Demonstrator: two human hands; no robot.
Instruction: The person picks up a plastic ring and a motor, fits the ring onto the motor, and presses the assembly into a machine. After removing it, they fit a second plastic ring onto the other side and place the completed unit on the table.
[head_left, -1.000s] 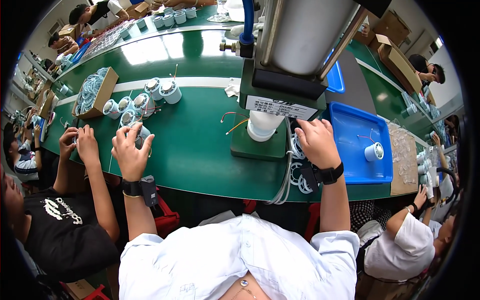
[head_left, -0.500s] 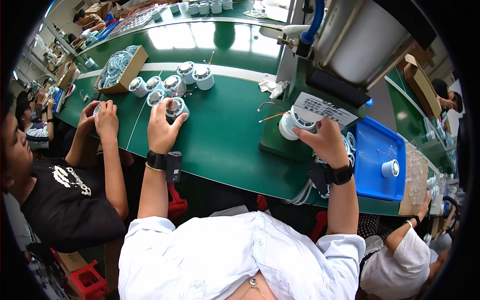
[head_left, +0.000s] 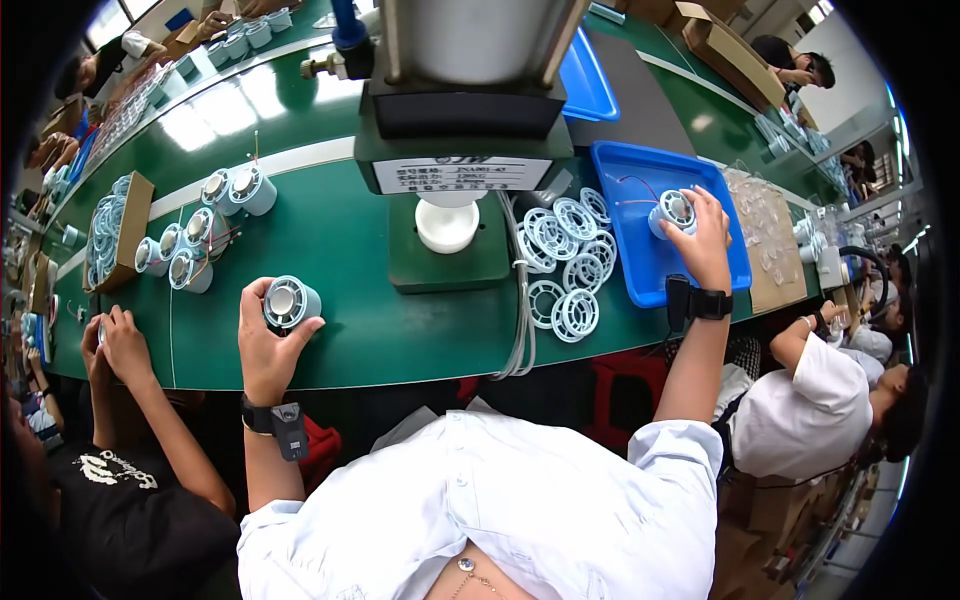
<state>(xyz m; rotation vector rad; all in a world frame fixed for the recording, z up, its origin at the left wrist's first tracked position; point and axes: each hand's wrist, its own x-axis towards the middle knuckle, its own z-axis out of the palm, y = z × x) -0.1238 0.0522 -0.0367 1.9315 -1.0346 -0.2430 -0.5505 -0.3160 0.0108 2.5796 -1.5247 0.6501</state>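
Observation:
My left hand (head_left: 272, 335) is closed around a pale-blue round motor housing (head_left: 292, 303) with a metal disc in its spoked top, near the table's front edge. Over the blue tray (head_left: 628, 275), my right hand (head_left: 708, 235) grips a similar wired motor housing (head_left: 675, 210) from its right side; thin red wires trail off to its left. Whether it rests on the tray floor I cannot tell. Between my hands stands a bench press (head_left: 460, 120). Beneath its head, a white round holder (head_left: 447, 225) sits on the green base with no housing in it.
Several wired housings (head_left: 207, 232) stand at left beside a cardboard box (head_left: 135, 225) of pale-blue rings. Loose spoked rings (head_left: 578, 270) lie between press and tray, beside grey cables (head_left: 520, 340). A co-worker's hands (head_left: 118, 345) work at the left; another person (head_left: 800, 410) sits right.
My view has swung right. My right hand has gone from the press to the blue tray, and the press holder is now bare. My left hand has drawn a housing away from the group.

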